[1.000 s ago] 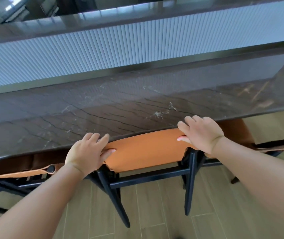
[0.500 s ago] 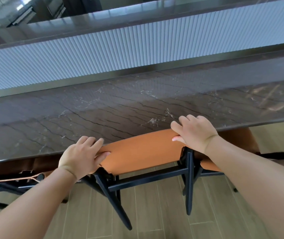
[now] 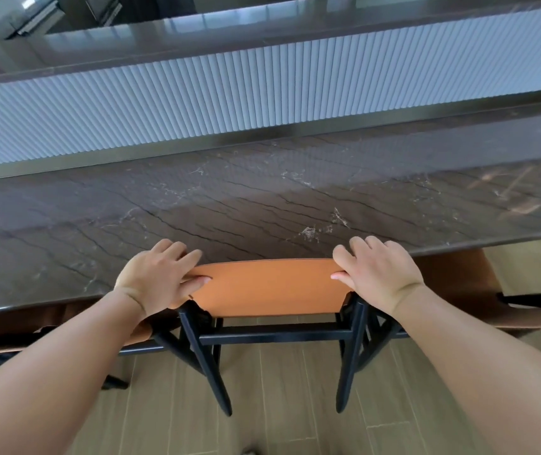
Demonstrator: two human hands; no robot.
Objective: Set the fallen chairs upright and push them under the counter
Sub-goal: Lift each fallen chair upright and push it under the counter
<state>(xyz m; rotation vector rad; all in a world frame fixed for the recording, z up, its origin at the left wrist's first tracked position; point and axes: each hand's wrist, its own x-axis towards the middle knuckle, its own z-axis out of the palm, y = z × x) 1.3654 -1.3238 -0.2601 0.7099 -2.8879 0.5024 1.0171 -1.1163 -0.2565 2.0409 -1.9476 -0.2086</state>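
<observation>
An upright chair with an orange leather backrest and black legs stands straight in front of me, its seat hidden beneath the dark marble counter. My left hand grips the backrest's left end, fingers over the top edge. My right hand grips the right end the same way. The top of the backrest sits right at the counter's front edge.
Another orange chair is tucked under the counter at the right, and a third at the left. A ribbed white panel rises behind the counter. Pale wood-look floor lies below me.
The chair has turned from skewed to square with the counter and slid further in. Both hands kept their grip on the backrest.
</observation>
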